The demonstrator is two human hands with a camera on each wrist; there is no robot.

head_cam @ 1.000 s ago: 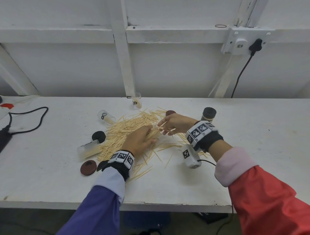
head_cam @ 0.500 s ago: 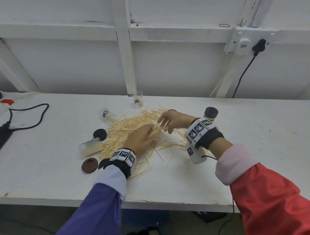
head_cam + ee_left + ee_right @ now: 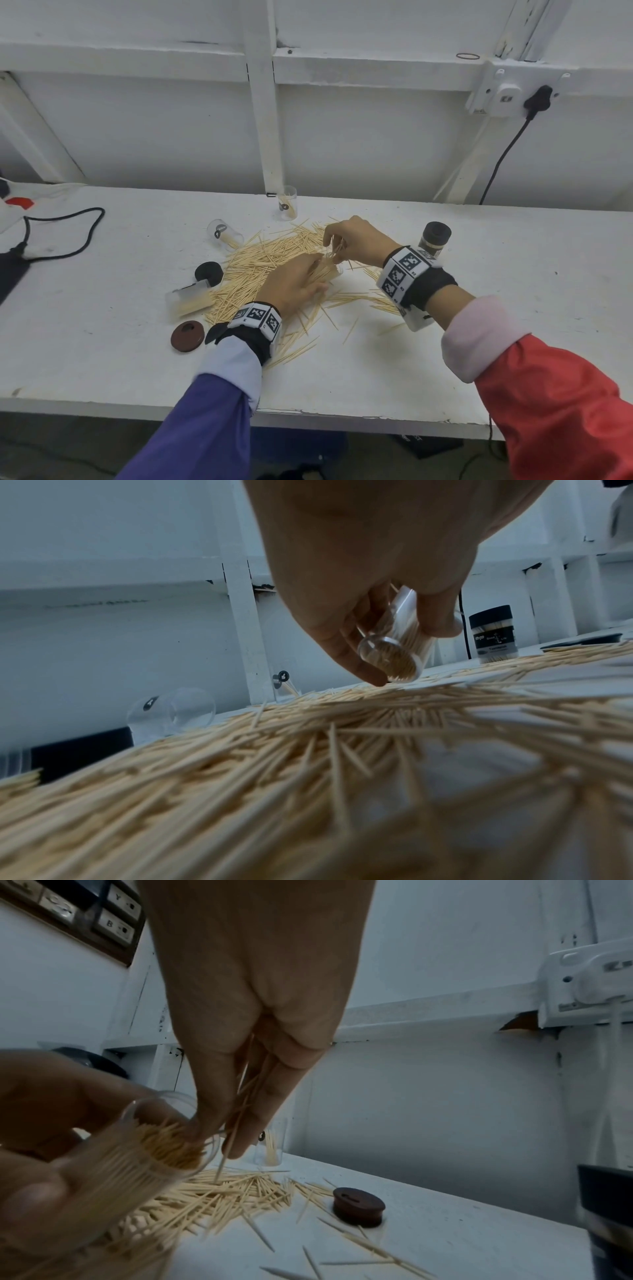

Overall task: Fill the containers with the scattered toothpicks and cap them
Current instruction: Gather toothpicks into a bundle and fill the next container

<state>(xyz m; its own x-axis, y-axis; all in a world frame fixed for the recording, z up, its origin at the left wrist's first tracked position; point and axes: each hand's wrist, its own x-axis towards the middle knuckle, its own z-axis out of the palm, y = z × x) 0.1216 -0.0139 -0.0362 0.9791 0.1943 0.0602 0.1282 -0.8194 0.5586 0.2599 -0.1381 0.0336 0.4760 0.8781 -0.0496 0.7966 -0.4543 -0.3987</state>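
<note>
The left hand point(image 3: 294, 284) has its fingers point(image 3: 346, 653) curled round a clear toothpick container point(image 3: 394, 653), tilted, its open mouth turned toward the right hand and its clear base just above the pile. It's packed with toothpicks already. The right hand point(image 3: 356, 240) hangs right at that mouth, thumb and fingers point(image 3: 212, 1096) pinching a small bunch of toothpicks point(image 3: 236, 1123) that points downward, tips just beside the container's rim; whether they are inside the mouth is hard to tell.

Under both hands, the scattered toothpicks point(image 3: 267, 267) spread across the white table point(image 3: 445, 359). Beyond the right fingertips, an open clear container point(image 3: 287, 207) stands upright with a few picks in it. Out past the left fingers, another clear container point(image 3: 224, 233) lies on its side at the pile's edge. Left of the left wrist lie a boxy clear container point(image 3: 188, 298) holding picks, a black cap point(image 3: 209, 272) touching it and a brown cap point(image 3: 187, 335) nearer the table edge. Another brown cap point(image 3: 358, 1206) sits beyond the right fingers. Behind the right wrist stands a capped black-lidded container point(image 3: 434, 240).
</note>
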